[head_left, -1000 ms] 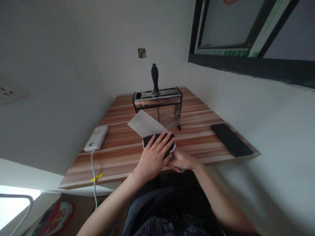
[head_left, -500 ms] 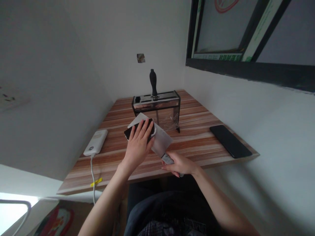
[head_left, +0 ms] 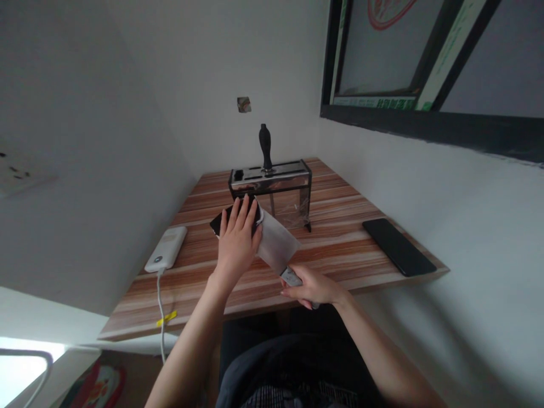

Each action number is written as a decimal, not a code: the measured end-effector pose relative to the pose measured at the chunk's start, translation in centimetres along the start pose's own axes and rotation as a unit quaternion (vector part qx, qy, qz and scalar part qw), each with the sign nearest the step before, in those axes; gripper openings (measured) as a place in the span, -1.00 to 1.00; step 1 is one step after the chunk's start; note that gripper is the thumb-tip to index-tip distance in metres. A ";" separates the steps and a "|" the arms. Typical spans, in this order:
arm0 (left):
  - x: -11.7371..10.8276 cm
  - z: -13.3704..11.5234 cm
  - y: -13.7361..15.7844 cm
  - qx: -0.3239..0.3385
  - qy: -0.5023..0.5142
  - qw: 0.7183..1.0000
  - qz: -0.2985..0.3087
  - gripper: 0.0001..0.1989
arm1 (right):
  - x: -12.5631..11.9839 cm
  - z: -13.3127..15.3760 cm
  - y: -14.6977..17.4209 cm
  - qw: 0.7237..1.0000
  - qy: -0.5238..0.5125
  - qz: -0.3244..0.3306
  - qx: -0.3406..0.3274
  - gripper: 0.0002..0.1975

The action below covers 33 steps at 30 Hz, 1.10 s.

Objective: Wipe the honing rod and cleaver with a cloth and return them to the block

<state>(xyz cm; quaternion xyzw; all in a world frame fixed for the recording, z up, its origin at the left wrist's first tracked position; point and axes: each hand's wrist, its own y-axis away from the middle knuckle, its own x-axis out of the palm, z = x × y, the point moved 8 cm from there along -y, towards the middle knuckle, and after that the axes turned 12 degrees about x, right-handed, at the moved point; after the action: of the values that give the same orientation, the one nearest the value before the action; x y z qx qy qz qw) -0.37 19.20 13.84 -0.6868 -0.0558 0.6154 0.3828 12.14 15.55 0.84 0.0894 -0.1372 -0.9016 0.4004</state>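
My right hand (head_left: 312, 284) is wrapped round the handle of a cleaver (head_left: 278, 241), whose wide grey blade points up and left above the table. My left hand (head_left: 238, 235) holds a flat black pad with a white edge (head_left: 225, 218) against the blade's far part. Its fingers lie extended over the pad, with the thumb at the near side. The blade's tip end is hidden under the pad and hand. Just beyond stands a knife block (head_left: 272, 175) with clear sides and a metal top, a black-handled tool (head_left: 265, 146) upright in it.
A black phone (head_left: 398, 246) lies at the right edge of the wood-grain table (head_left: 340, 249). On the left is a white power bank (head_left: 166, 249) with a white cable (head_left: 160, 300) and yellow tape (head_left: 166, 318). Walls stand close on both sides.
My left hand and the black pad have slid up and left along the blade, covering its far end, which showed before. My right hand keeps its hold on the handle, almost unmoved.
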 end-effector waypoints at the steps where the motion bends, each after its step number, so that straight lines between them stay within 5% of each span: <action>1: 0.1 -0.3 0.0 0.001 0.000 1.000 -0.001 -0.44 | 0.0 0.0 0.0 1.000 -0.002 -0.001 -0.001 -0.73; 17: 2.6 -9.9 5.1 0.202 0.055 0.973 0.101 -0.48 | -0.8 -0.6 0.0 0.994 0.079 -0.065 0.033 -0.88; 33: 2.4 -8.8 4.0 0.168 0.031 0.980 0.106 -0.47 | -0.5 0.1 0.0 0.997 0.066 -0.048 -0.007 -0.92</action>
<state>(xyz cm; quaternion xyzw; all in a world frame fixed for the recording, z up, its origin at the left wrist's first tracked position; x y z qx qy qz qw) 6.45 13.61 9.11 -0.6336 0.1335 0.6316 0.4263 12.44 15.92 0.91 0.1520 -0.1001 -0.9129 0.3654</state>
